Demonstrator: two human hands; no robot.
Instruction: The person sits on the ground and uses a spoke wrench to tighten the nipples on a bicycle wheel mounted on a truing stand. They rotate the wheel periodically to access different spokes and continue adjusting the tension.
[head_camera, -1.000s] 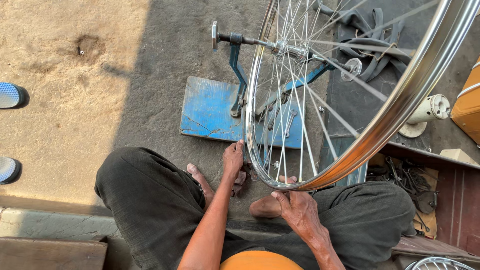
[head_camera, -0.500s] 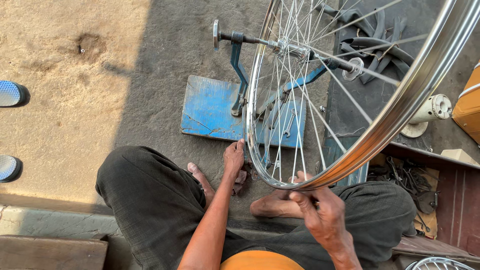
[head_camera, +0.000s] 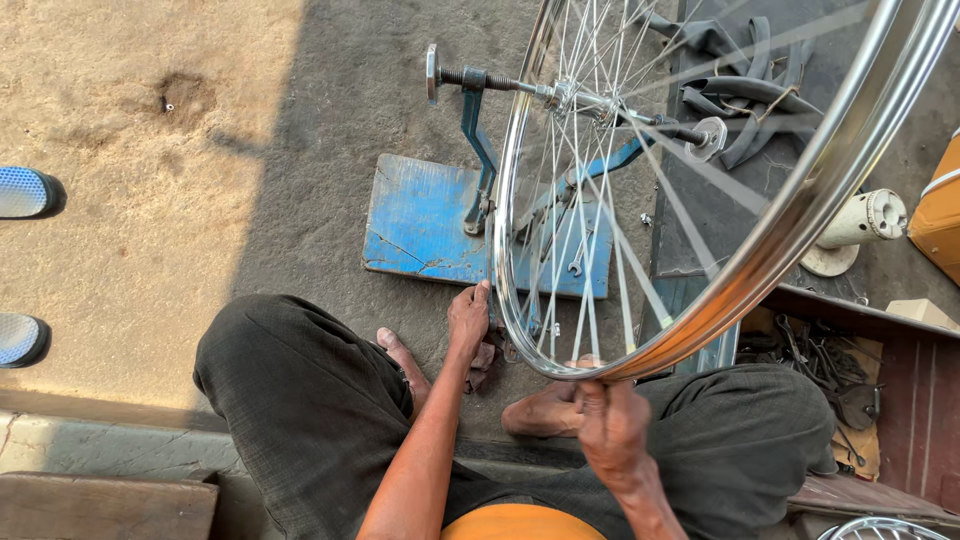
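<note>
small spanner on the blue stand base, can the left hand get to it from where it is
Probably yes: the left hand sits at the wheel rim beside the blue base; the spanner lies behind spokes, so it must reach around.

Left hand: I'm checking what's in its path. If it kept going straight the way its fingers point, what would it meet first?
The left hand points up the picture, fingertips at the wheel rim. Straight on it would likely meet the blue stand base first, though depth between rim and base is unclear.
</note>
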